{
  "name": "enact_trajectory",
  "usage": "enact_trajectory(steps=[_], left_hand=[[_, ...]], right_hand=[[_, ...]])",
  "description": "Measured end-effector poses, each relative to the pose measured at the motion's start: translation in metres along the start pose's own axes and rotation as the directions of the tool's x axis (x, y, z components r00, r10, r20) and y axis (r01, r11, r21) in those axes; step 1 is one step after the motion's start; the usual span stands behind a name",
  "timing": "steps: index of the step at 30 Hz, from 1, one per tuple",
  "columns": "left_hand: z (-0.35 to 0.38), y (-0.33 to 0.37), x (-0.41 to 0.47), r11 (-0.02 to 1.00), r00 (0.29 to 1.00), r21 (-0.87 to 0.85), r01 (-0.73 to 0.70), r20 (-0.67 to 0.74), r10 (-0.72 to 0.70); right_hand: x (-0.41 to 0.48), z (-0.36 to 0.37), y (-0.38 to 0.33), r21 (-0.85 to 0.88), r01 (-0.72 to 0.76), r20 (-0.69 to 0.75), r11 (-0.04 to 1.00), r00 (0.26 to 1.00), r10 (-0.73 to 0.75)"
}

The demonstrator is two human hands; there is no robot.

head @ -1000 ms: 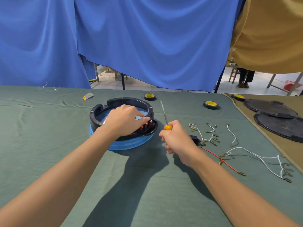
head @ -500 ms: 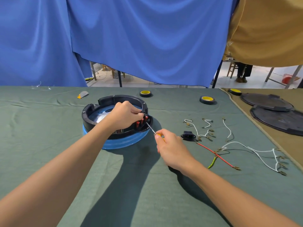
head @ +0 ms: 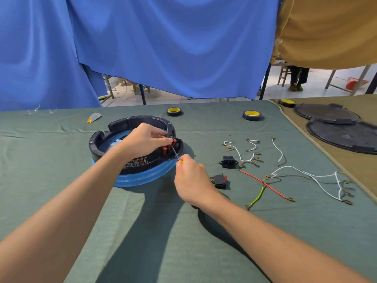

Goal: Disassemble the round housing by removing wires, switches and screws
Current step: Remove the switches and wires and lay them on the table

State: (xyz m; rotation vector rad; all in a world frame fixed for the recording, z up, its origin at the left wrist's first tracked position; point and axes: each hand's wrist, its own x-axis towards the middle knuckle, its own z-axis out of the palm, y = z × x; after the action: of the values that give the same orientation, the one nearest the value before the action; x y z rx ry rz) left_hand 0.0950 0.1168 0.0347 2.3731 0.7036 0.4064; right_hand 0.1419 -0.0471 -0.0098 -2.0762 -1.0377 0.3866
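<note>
Black housing (head: 140, 119), one, gripped by left hand (head: 142, 140); right hand (head: 191, 178) gripping one screwdriver (head: 175, 152); three tape rolls (head: 174, 111)

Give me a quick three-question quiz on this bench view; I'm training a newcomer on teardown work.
1. Multiple choice: what does the right hand hold?
A. pliers
B. a screwdriver
C. a roll of tape

2. True or false: the left hand holds the round housing at its red switches.

3. Count: how many black lids lie on the tan cloth?

Key: 1 B; 2 true; 3 two.
</note>
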Motion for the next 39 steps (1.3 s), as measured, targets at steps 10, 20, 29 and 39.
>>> enact_trajectory(steps=[10,20,29,39], left_hand=[[0.003,0.0,0.001,1.0,0.999,-0.015,0.01,-0.054,-0.011],[0.005,-0.004,0.002,0.998,0.997,0.055,0.034,-0.075,-0.03],[0.005,0.004,-0.008,0.971,0.983,0.214,0.11,-0.17,-0.074],[0.006,-0.002,-0.004,0.971,0.98,0.217,0.1,-0.189,-0.059]], right_hand=[[0.001,0.026,-0.05,0.394,-0.303,0.015,0.868,0.946,0.324],[0.004,0.028,-0.025,0.639,-0.319,0.082,0.7,0.933,0.35],[0.004,0.024,-0.036,0.782,-0.374,0.19,0.499,0.905,0.38],[0.003,0.057,-0.064,0.76,-0.342,0.026,0.553,0.866,0.499]])
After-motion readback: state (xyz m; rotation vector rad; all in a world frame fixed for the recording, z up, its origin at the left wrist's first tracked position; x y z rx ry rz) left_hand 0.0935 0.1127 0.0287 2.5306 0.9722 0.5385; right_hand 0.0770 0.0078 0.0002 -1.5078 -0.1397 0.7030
